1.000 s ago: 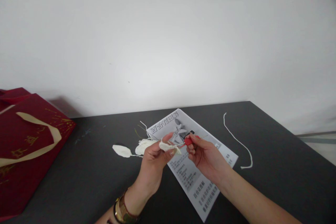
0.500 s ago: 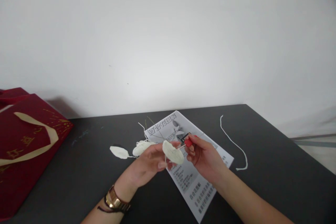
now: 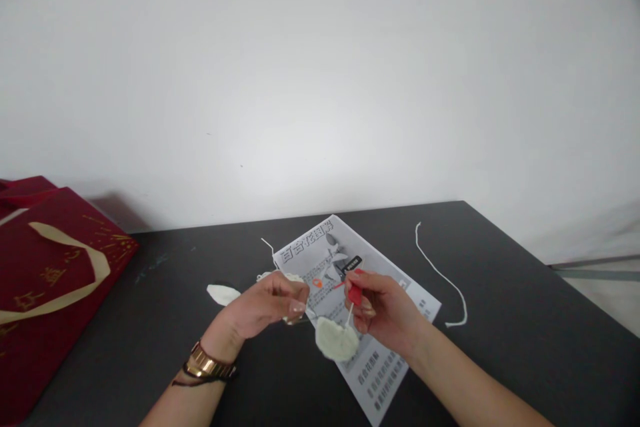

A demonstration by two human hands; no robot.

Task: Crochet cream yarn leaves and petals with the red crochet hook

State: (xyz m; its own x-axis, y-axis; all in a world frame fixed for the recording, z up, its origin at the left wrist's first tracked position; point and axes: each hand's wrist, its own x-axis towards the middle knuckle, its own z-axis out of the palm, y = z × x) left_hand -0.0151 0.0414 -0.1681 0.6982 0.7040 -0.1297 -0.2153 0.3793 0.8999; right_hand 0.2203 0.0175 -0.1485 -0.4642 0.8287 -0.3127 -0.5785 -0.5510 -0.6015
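Now our right hand (image 3: 383, 310) pinches the red-handled crochet hook (image 3: 353, 299), shaft slanting down-left into the cream crocheted petal (image 3: 336, 339); left hand (image 3: 265, 303) closed on yarn; bare table (image 3: 525, 333) lies right.

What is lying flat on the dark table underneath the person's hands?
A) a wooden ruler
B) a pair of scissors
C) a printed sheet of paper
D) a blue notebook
C: a printed sheet of paper with text and a picture lies on the dark table, below the left hand and the right hand, which holds a red-handled tool.
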